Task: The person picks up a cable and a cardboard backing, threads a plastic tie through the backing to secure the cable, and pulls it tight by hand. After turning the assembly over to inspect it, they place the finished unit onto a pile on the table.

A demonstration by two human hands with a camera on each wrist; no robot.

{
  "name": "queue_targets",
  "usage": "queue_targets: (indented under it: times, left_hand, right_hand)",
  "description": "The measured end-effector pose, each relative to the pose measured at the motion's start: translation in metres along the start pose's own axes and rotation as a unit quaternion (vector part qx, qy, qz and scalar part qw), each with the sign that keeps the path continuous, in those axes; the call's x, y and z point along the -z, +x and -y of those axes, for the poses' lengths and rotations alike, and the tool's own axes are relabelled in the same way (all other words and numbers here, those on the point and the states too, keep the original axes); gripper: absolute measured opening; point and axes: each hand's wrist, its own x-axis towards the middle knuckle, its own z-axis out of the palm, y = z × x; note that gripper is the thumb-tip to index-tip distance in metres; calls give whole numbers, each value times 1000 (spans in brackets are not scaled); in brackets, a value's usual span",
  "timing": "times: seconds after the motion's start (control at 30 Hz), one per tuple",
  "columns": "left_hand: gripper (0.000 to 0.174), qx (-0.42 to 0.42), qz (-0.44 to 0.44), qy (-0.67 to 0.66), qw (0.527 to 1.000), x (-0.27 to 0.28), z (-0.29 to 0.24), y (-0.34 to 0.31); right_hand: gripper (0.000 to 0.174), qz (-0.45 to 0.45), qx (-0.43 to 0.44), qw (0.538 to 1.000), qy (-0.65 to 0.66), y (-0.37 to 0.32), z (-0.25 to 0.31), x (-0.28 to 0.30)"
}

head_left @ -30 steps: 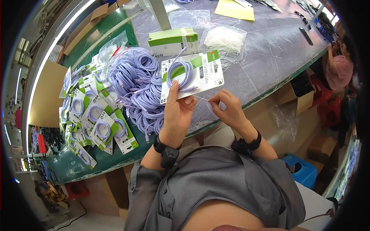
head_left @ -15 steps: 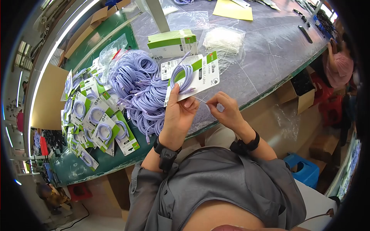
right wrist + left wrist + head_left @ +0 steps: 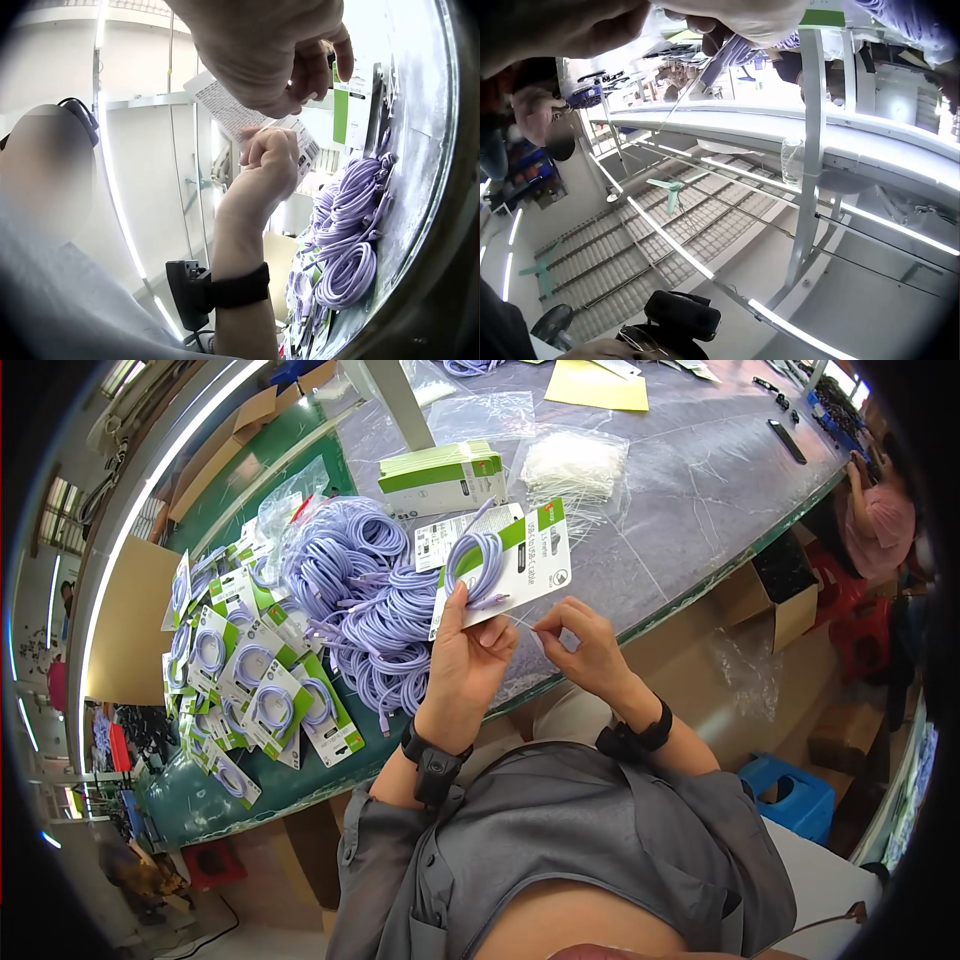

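Note:
My left hand [image 3: 468, 670] grips a white and green card [image 3: 545, 560], the thumb pressing a coil of lilac cable [image 3: 486, 568] against its front. The card reads USB-C cable and stands tilted over the tabletop. Close by on the right, my right hand [image 3: 588, 645] pinches the end of a thin white tie [image 3: 523, 624] between thumb and forefinger. That strand runs across to the left fingers. From the right wrist view, the printed back of the card [image 3: 225, 106] shows behind both hands.
Loose lilac cables [image 3: 350, 550] heap left of the card, beside a pile of carded cables [image 3: 270, 705]. Behind stand a stack of blank cards [image 3: 440, 485] and a bag of white ties [image 3: 575, 465]. A metal post [image 3: 390, 405] rises at the back.
The card has tipped and shifted a little in my left hand's grip. My right hand has drawn slightly left, still pinching the tie. The head view has swung slightly.

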Motion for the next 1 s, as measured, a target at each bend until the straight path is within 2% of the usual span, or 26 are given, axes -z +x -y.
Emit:
queue_targets:
  times: [0.07, 0.1, 0.17, 0.2, 0.27, 0.3, 0.37, 0.4, 0.43, 0.47, 0.57, 1.0]
  left_hand:
    - [26, 11, 14, -30, 999, 4, -1, 2]
    - [26, 13, 14, -29, 999, 6, -1, 2]
    - [26, 63, 74, -122, 988, 9, -1, 3]
    - [26, 67, 71, -117, 988, 8, -1, 3]
    - [26, 66, 116, -186, 974, 3, -2, -1]
    - [22, 64, 142, -194, 969, -2, -4, -4]
    - [22, 51, 144, -196, 969, -2, -8, -6]
    - [23, 32, 154, -206, 966, -2, -10, -7]
    - [17, 41, 142, -226, 963, -4, -13, -10]
    - [17, 42, 136, -218, 966, -4, -15, -11]
    - [11, 32, 188, -233, 953, -7, -17, -14]
    - [8, 20, 207, -232, 950, -11, -18, -19]
  right_hand:
    - [11, -22, 58, 998, -5, 0, 0, -2]
    - [11, -24, 57, 998, -5, 0, 2, -2]
    - [13, -7, 16, 998, 53, 3, 11, -1]
    - [13, -14, 13, 998, 55, 5, 17, -2]
    - [14, -19, 58, 997, 39, 8, 29, -2]
    - [14, -28, 52, 997, 44, 10, 35, 2]
    - [16, -45, 86, 994, -41, 11, 47, 13]
    - [16, -53, 79, 995, -34, 12, 52, 17]
    - [17, -69, 126, 986, -82, 13, 58, 20]
    - [19, -85, 173, 973, -129, 14, 60, 21]
    - [20, -88, 201, 968, -120, 14, 60, 14]
    - [17, -91, 220, 966, -100, 19, 56, -1]
